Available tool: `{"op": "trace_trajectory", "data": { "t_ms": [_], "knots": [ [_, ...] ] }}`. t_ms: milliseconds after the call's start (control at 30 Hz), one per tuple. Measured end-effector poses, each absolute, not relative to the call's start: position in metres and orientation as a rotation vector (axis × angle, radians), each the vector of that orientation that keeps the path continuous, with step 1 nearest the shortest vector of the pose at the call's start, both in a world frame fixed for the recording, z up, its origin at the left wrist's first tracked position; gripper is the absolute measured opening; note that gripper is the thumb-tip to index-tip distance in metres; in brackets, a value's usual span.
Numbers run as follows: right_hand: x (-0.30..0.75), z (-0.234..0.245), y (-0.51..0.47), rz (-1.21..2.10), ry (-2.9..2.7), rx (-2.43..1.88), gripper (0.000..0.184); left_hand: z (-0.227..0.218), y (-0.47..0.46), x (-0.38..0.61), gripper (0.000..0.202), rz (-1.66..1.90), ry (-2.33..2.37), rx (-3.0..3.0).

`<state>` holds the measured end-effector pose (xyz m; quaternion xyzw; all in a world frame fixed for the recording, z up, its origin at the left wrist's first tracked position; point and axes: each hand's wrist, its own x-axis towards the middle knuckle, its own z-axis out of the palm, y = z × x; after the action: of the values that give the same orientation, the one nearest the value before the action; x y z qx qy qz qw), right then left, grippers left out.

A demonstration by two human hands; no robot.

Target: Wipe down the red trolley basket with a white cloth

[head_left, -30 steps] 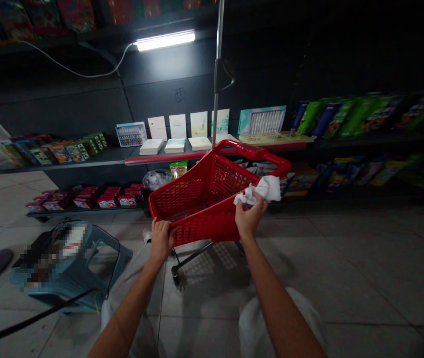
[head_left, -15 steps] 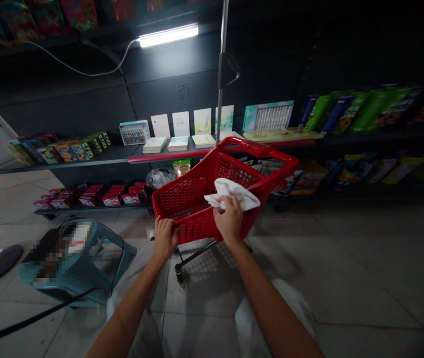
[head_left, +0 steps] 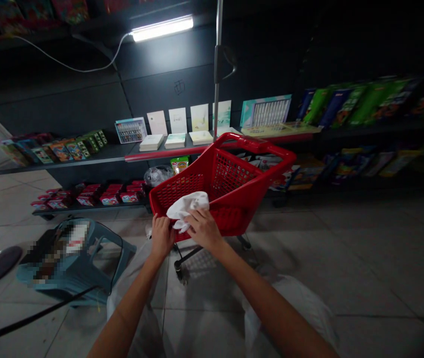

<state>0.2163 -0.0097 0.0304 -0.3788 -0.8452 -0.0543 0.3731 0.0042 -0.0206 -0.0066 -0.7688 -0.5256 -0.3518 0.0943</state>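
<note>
The hands (head_left: 203, 227) hold a red cart (head_left: 249, 199) and white cloth (head_left: 185, 203).

Lit tube lamp (head_left: 162, 29), booklets (head_left: 178, 121) upright on dark shelf (head_left: 118, 152), green bags (head_left: 364, 105), blue-grey stool (head_left: 73, 275) on tiled floor (head_left: 346, 258)

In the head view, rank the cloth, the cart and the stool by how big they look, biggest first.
1. Cart, clearly biggest
2. Stool
3. Cloth, bunched in the right hand
</note>
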Motion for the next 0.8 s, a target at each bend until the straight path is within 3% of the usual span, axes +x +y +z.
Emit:
{"op": "trace_trajectory", "data": {
  "t_ms": [167, 400, 600, 800],
  "knots": [
    [0.300, 0.046, 0.014, -0.226, -1.748, -1.262, 0.010, -0.004, -0.022, 0.009, 0.007, -1.073, -1.582, -2.251],
    [0.377, 0.027, 0.063, 0.045, -0.845, -1.302, 0.040, -0.002, -0.024, 0.011, 0.005, -1.084, -1.586, -2.243],
    [0.296, 0.005, 0.050, 0.361, -0.828, -1.291, 0.043, -0.004, -0.023, 0.010, 0.006, -1.074, -1.595, -2.234],
    [0.222, 0.000, 0.015, 0.187, -1.078, -1.295, 0.026, -0.004, -0.020, 0.007, 0.009, -1.047, -1.577, -2.252]
  ]
}}
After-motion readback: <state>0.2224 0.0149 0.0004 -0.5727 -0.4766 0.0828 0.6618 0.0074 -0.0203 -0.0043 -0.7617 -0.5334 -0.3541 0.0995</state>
